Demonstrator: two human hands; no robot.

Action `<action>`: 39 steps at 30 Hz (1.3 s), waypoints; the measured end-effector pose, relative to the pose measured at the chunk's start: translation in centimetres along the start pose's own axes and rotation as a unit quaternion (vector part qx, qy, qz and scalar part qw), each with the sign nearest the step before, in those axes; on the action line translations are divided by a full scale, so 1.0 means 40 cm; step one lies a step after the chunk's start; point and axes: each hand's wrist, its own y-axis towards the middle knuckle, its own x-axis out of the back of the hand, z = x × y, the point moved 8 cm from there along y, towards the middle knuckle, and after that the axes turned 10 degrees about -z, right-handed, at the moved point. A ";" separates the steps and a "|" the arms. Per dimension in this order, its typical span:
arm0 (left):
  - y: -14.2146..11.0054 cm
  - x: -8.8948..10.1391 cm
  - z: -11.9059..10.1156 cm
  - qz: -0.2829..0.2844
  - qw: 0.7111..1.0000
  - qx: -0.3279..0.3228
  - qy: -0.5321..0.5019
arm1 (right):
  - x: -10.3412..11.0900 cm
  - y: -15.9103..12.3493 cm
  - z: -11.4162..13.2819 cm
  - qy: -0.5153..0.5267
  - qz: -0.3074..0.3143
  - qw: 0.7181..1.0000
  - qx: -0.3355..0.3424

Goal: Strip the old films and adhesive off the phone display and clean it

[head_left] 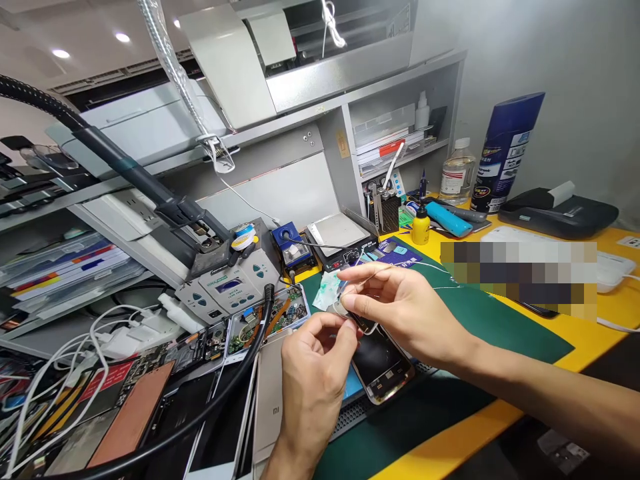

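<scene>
A dark phone [381, 365] lies face up on the green mat [500, 320], its top end lifted toward my hands. My left hand [313, 373] is closed in a pinch at the phone's upper edge, on something too small to name. My right hand [400, 300] comes in from the right, fingers curled, pinching a thin wire [440, 268] that trails off to the right over the mat. Both hands meet just above the phone's top edge.
A soldering station [230, 280] and black hose [150, 180] stand left. Circuit boards [265, 320], phones and white cables [75, 353] crowd the front left. A hot plate [340, 240], yellow bottle [421, 227], blue can [507, 150] and black printer [557, 213] sit behind on the yellow table.
</scene>
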 end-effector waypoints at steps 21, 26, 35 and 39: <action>0.009 -0.010 0.069 0.017 0.986 0.071 -0.153 | 0.001 0.000 -0.011 0.061 0.027 0.998 -0.003; 0.012 -0.016 0.064 0.009 0.979 0.100 -0.175 | 0.006 0.000 -0.003 0.070 0.019 0.997 -0.004; 0.001 -0.018 0.055 0.018 0.985 0.086 -0.149 | 0.010 0.001 0.001 0.065 0.001 0.998 0.008; -0.007 -0.019 0.031 0.017 0.995 0.063 -0.077 | 0.014 0.004 0.001 0.063 -0.007 0.998 0.009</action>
